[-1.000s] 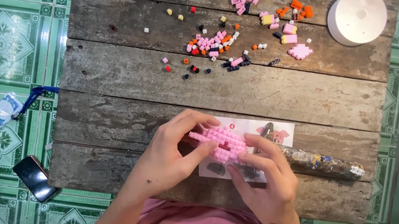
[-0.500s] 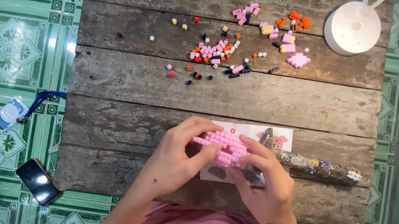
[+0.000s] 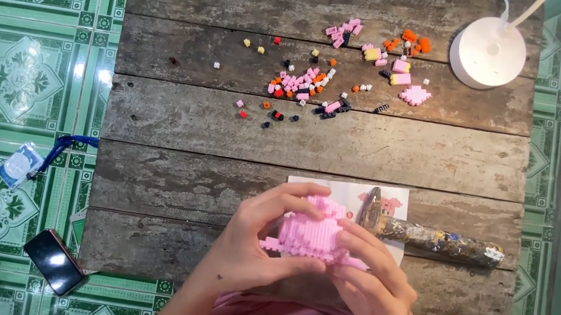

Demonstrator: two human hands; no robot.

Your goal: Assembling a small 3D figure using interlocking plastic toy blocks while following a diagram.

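Both hands are closed on one pink block model (image 3: 313, 234), held just above the near edge of the wooden table (image 3: 187, 118), over a paper sheet (image 3: 396, 201). Left hand (image 3: 258, 242): fingers curled around the model's left side, thumb underneath. Right hand (image 3: 370, 281): fingers wrapped over its right side and front. Grip is firm on both sides; nothing else is held.

Progress, as judged: model is partly built, a ribbed pink body with a flat base lip showing. A scatter of loose blocks (image 3: 308, 85) in pink, orange, yellow and black is seen at the far side, well apart from the hands, so plenty appears left to fit.

Further right, a dark speckled tube (image 3: 435, 241) is laid beside the sheet, and a white round lamp base (image 3: 489, 53) is placed at the far right corner.
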